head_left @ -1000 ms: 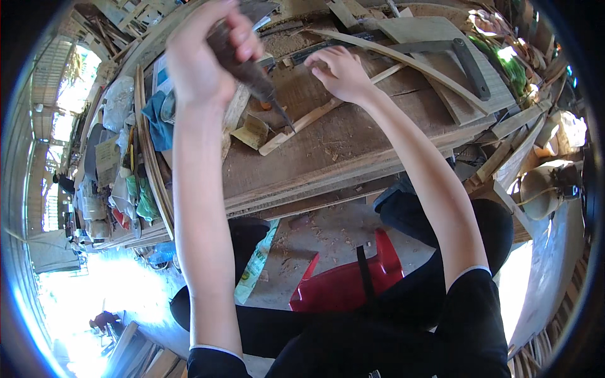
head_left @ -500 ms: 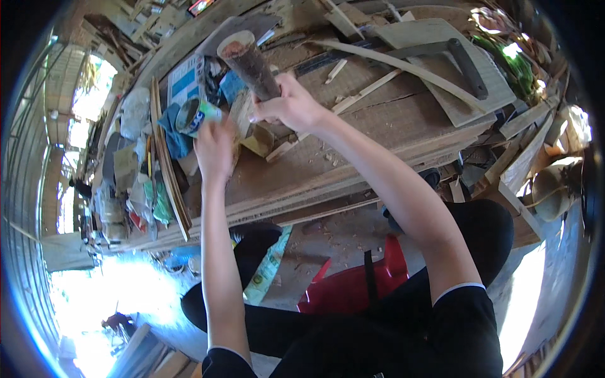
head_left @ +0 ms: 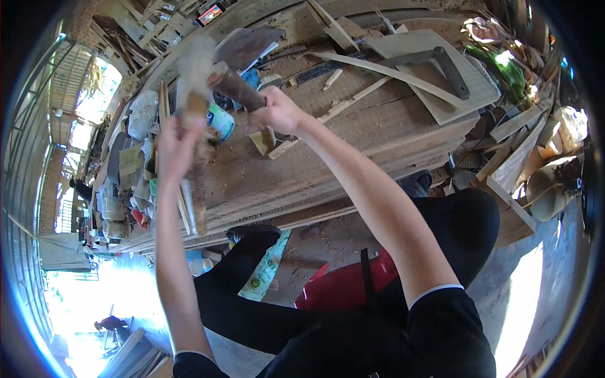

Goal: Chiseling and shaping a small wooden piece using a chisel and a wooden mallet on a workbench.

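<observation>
My right hand (head_left: 277, 112) is wrapped round a dark, bark-brown round stick (head_left: 238, 89), its lighter cut end tilted up and left. My left hand (head_left: 179, 148) is closed on a long tool with a wooden handle (head_left: 197, 106). The pale upper end of that tool is smeared by motion, so its kind cannot be made out. Beside it a blue and green can (head_left: 220, 123) stands on the workbench (head_left: 283, 173), between my two hands. A small yellowish block (head_left: 262, 141) lies just below my right hand.
A long wooden strip (head_left: 397, 75) crosses a grey angled tool (head_left: 450, 70) lying on a flat board (head_left: 482, 88). Wood chips and offcuts are scattered over the bench. Plastic bags (head_left: 144, 113) crowd its left side. A red plastic object (head_left: 346, 283) is below, near my legs.
My left hand has moved left from the can and now holds up the long tool. The stick in my right hand has tipped further left. The view has shifted slightly.
</observation>
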`<action>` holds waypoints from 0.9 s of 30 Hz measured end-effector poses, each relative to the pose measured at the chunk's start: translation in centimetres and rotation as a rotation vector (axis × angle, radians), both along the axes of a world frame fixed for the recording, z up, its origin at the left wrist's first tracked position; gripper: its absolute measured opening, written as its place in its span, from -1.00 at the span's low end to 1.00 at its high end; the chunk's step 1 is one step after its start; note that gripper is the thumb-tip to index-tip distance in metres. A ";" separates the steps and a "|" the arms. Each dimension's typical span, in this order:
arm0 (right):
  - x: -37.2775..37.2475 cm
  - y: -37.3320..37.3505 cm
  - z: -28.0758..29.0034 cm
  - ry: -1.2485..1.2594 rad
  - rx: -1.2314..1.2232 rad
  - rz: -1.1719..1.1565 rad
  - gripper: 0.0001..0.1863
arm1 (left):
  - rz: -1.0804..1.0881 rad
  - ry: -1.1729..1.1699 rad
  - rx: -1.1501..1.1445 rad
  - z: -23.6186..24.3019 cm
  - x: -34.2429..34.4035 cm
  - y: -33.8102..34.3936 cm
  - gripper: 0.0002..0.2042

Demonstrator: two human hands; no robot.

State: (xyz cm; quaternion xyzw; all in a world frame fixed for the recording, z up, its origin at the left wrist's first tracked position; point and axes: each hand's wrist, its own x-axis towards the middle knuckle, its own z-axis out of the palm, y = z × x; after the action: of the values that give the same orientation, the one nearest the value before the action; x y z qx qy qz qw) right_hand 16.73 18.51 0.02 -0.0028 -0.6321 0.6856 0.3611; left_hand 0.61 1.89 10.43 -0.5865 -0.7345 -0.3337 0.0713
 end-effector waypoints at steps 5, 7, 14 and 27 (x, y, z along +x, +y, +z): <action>-0.4 0.9 0.2 0.009 -0.097 0.060 -0.82 | -0.219 -0.541 -0.034 11.4 5.0 -2.7 -0.55; -0.8 0.5 0.2 -0.014 -0.078 0.051 -0.82 | -0.031 0.137 -0.115 11.7 8.1 -2.1 -0.53; 0.6 0.2 0.6 -0.053 -0.043 0.039 -0.82 | -0.088 -0.291 0.107 15.6 6.8 -4.1 -0.60; 1.4 -0.1 0.5 -0.091 -0.102 0.079 -0.81 | -0.140 -0.177 -0.099 14.1 9.2 -1.9 -0.47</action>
State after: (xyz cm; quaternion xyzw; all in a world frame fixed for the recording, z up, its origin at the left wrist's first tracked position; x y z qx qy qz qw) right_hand 18.16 18.43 0.52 -0.0272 -0.6117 0.7298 0.3041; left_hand 9.86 0.00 24.51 -0.6072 -0.7109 -0.3517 -0.0463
